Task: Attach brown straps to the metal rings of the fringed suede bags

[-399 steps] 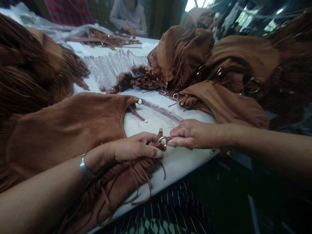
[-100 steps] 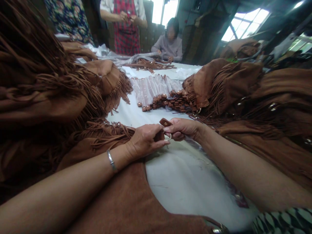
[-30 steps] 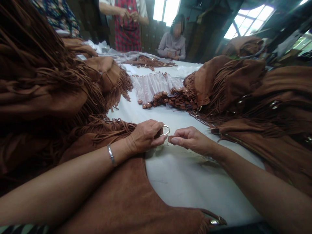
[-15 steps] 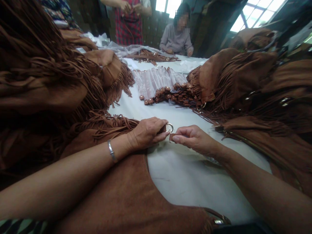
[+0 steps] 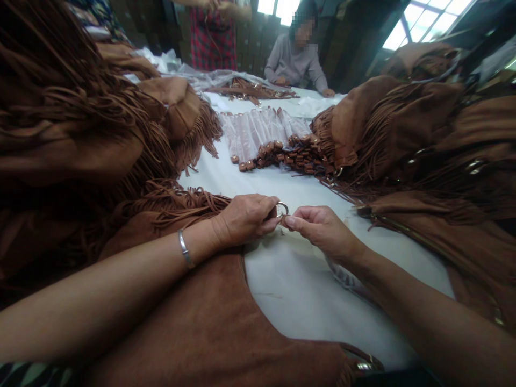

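Between my hands is a metal ring (image 5: 285, 206). My left hand (image 5: 248, 216) is closed around the ring's left side and a brown leather tab (image 5: 273, 213) beside it. My right hand (image 5: 320, 228) pinches the end of a brown leather strap (image 5: 284, 221) at the ring's lower right; whether the strap passes through the ring, I cannot tell. Clear plastic wrap (image 5: 342, 275) shows under my right wrist. A brown suede bag (image 5: 209, 306) with fringe lies beneath my left forearm, its curved edge towards the right.
Fringed brown bags are heaped at the left (image 5: 72, 140) and the right (image 5: 399, 123) of the white table (image 5: 290, 285). Plastic-wrapped straps (image 5: 258, 131) lie in a row ahead. Two people stand or sit beyond, one in a grey top (image 5: 288, 62), one in a checked apron (image 5: 213, 40).
My right hand has moved slightly, bringing the strap end closer against the ring. More plastic wrap shows under my right wrist. The person in grey has shifted one hand to the right.
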The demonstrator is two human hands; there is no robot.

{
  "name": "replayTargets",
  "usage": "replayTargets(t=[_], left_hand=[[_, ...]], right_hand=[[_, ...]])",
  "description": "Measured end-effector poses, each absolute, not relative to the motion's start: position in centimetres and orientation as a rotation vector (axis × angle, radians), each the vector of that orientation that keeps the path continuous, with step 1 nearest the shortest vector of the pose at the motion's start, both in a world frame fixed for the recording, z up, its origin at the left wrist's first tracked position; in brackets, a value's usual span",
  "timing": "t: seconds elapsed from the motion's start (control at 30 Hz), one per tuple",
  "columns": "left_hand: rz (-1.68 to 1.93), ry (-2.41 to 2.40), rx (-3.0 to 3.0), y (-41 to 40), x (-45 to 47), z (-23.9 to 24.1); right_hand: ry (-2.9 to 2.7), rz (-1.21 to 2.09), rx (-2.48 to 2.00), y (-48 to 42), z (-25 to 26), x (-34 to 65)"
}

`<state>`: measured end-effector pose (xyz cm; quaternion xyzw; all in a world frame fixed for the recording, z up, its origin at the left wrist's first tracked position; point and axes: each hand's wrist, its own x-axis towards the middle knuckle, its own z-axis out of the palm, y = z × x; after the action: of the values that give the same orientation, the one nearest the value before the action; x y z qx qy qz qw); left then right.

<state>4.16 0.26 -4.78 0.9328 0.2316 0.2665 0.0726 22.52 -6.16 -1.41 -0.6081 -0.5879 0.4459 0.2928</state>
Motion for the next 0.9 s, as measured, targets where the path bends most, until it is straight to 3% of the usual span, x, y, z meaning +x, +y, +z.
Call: replayTargets(t=[0.2,0.43,0.6,0.77,0.9], left_hand=[[0.867,0.641,2.783,0.4,4.3,-4.8],[0.962,0.487,2.726,0.6,4.2,-5.1],[0.846,0.626,2.692,0.4,4.5,-4.8],[0.597,0.82,2.672,0.3,4.8,-4.2],[0.606,0.741,2.64,0.6,4.8,-4.0]], right_hand=[[-1.538,1.132,-1.63,-5.8,-1.1,22.5],[-1.755,1.392,-1.61,-2.5,1.3,23.6],[-1.816,1.574,-1.592,-1.0,2.0,24.0],[-1.716,1.467,-1.738,-1.3,2.9,23.2],[-1.753,1.49,-1.735,-0.8,3.4,22.8]])
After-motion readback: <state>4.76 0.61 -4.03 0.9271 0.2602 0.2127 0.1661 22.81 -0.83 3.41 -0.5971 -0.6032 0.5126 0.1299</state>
